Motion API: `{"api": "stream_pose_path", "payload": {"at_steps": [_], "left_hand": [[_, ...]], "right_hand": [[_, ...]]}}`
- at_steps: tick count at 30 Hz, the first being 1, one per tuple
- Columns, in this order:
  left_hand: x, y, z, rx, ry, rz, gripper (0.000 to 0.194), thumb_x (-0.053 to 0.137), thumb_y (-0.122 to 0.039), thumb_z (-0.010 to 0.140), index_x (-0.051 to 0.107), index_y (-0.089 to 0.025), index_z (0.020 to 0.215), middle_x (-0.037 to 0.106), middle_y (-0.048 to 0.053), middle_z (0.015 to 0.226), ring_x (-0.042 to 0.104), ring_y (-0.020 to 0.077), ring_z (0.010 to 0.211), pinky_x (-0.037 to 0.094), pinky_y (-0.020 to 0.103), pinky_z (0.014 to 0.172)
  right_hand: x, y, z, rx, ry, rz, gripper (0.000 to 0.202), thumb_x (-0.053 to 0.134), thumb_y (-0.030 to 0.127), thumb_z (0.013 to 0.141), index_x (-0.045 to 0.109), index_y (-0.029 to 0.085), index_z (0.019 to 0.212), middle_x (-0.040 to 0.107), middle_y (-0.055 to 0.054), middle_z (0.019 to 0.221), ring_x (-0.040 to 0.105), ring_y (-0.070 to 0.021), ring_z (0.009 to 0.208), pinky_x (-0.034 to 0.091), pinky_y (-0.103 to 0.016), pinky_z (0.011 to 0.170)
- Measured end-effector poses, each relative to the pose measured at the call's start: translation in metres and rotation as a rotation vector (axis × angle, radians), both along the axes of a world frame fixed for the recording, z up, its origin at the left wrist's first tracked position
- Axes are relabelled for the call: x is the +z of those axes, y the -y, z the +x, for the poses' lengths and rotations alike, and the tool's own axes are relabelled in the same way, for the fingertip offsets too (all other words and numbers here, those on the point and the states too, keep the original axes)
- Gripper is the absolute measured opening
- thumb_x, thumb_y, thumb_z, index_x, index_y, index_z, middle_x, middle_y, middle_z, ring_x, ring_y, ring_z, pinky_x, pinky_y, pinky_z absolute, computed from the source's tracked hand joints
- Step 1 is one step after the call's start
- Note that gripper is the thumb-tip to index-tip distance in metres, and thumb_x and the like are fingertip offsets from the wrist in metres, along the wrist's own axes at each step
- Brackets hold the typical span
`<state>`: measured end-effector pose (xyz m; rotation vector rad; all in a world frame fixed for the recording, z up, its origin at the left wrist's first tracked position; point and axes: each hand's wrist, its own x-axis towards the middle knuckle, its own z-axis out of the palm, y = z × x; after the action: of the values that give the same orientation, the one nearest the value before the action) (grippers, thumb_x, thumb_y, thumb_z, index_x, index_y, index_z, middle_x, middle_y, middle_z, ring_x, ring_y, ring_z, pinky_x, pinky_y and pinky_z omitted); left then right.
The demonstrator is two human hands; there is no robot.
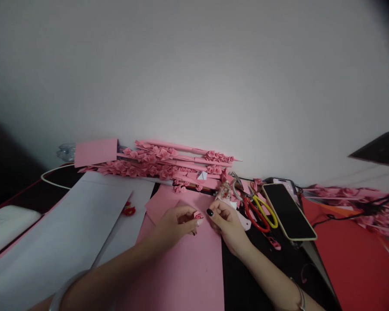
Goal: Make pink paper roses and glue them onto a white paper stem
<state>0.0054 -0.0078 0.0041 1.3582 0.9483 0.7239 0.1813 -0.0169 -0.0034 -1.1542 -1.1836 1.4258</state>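
Note:
My left hand [180,221] pinches a small pink paper rose [198,215] between thumb and fingers, above the pink paper sheets [194,268]. Just to the right of the rose is my right hand [226,222], closed with its thumb pressed to its fingertips. Whatever those fingertips hold, if anything, is hidden. Close behind the right hand stand pliers with red handles [256,216] and a tool with yellow handles [266,211], lying partly across each other.
Bundles of pink paper flowers on stems [162,160] lie along the wall. White sheets [68,220] cover the left side, beside a white box-like device [9,226]. To the right are a phone [290,212], red paper [350,259] and more pink flowers [343,192].

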Motion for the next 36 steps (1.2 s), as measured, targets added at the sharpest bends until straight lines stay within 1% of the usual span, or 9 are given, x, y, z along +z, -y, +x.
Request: {"api": "stream_pose_path", "payload": {"at_steps": [4, 9, 13, 16, 19, 22, 25, 32, 36], "left_hand": [[-0.0043, 0.0003, -0.0006, -0.024, -0.034, 0.041, 0.013, 0.058, -0.027, 0.079, 0.060, -0.016, 0.072, 0.060, 0.000, 0.065, 0.058, 0.0138, 0.065, 0.045, 0.025, 0.063], [-0.0055, 0.0006, -0.0002, -0.067, -0.026, -0.001, 0.014, 0.059, -0.028, 0.078, 0.061, -0.015, 0.073, 0.067, 0.002, 0.068, 0.063, 0.0158, 0.067, 0.048, 0.026, 0.065], [-0.0033, 0.0019, 0.0002, -0.067, -0.044, -0.005, 0.012, 0.059, -0.025, 0.077, 0.063, -0.015, 0.072, 0.068, 0.003, 0.066, 0.064, 0.0162, 0.067, 0.049, 0.026, 0.065], [-0.0021, 0.0030, 0.0008, -0.065, -0.044, -0.020, 0.012, 0.059, -0.024, 0.076, 0.063, -0.014, 0.069, 0.068, 0.003, 0.066, 0.065, 0.0163, 0.067, 0.050, 0.026, 0.065], [-0.0021, 0.0031, 0.0016, -0.064, -0.040, -0.045, 0.011, 0.060, -0.023, 0.075, 0.064, -0.014, 0.070, 0.068, 0.003, 0.067, 0.065, 0.0168, 0.067, 0.050, 0.026, 0.066], [-0.0027, 0.0022, 0.0016, -0.059, -0.034, -0.047, 0.011, 0.060, -0.023, 0.075, 0.065, -0.015, 0.070, 0.069, 0.002, 0.066, 0.065, 0.0168, 0.067, 0.050, 0.027, 0.066], [-0.0024, 0.0017, 0.0009, -0.046, -0.037, -0.028, 0.011, 0.061, -0.023, 0.075, 0.065, -0.015, 0.069, 0.068, 0.002, 0.065, 0.065, 0.0163, 0.066, 0.050, 0.027, 0.066], [-0.0007, 0.0022, 0.0005, -0.054, -0.022, -0.040, 0.010, 0.060, -0.019, 0.073, 0.066, -0.015, 0.066, 0.068, 0.002, 0.064, 0.064, 0.0158, 0.066, 0.050, 0.026, 0.065], [0.0006, 0.0019, 0.0014, -0.048, -0.033, -0.058, 0.009, 0.060, -0.018, 0.072, 0.066, -0.014, 0.066, 0.069, 0.002, 0.065, 0.064, 0.0158, 0.065, 0.050, 0.026, 0.065]], "right_hand": [[0.0026, 0.0011, -0.0025, 0.012, 0.108, 0.053, 0.033, 0.073, 0.045, 0.068, 0.054, 0.019, 0.072, 0.035, 0.008, 0.054, 0.024, -0.0072, 0.047, 0.016, -0.023, 0.045], [0.0039, 0.0006, -0.0030, 0.040, 0.219, 0.080, 0.032, 0.071, 0.045, 0.070, 0.055, 0.017, 0.069, 0.037, 0.007, 0.054, 0.030, -0.0092, 0.051, 0.023, -0.024, 0.050], [0.0042, 0.0003, -0.0014, 0.060, 0.260, 0.057, 0.036, 0.069, 0.048, 0.071, 0.050, 0.018, 0.063, 0.038, 0.006, 0.055, 0.029, -0.0090, 0.051, 0.022, -0.024, 0.049], [0.0046, -0.0011, 0.0006, 0.106, 0.259, 0.038, 0.040, 0.069, 0.050, 0.070, 0.048, 0.018, 0.061, 0.037, 0.007, 0.054, 0.027, -0.0084, 0.050, 0.019, -0.024, 0.048], [0.0054, -0.0026, 0.0018, 0.147, 0.228, 0.015, 0.041, 0.070, 0.051, 0.070, 0.047, 0.018, 0.061, 0.039, 0.006, 0.054, 0.028, -0.0081, 0.050, 0.019, -0.023, 0.048], [0.0063, -0.0032, 0.0016, 0.130, 0.182, -0.004, 0.041, 0.072, 0.050, 0.068, 0.047, 0.017, 0.061, 0.042, 0.006, 0.055, 0.030, -0.0078, 0.051, 0.019, -0.023, 0.048], [0.0073, -0.0035, 0.0014, 0.106, 0.151, -0.017, 0.041, 0.075, 0.048, 0.066, 0.047, 0.017, 0.061, 0.040, 0.007, 0.053, 0.028, -0.0069, 0.050, 0.018, -0.022, 0.048], [0.0092, -0.0064, 0.0059, 0.218, 0.145, -0.065, 0.041, 0.075, 0.048, 0.065, 0.049, 0.017, 0.062, 0.039, 0.008, 0.051, 0.026, -0.0060, 0.046, 0.015, -0.023, 0.046], [0.0076, -0.0070, 0.0062, 0.226, 0.133, -0.083, 0.040, 0.075, 0.046, 0.066, 0.048, 0.017, 0.061, 0.037, 0.009, 0.049, 0.024, -0.0053, 0.044, 0.013, -0.023, 0.045]]}}
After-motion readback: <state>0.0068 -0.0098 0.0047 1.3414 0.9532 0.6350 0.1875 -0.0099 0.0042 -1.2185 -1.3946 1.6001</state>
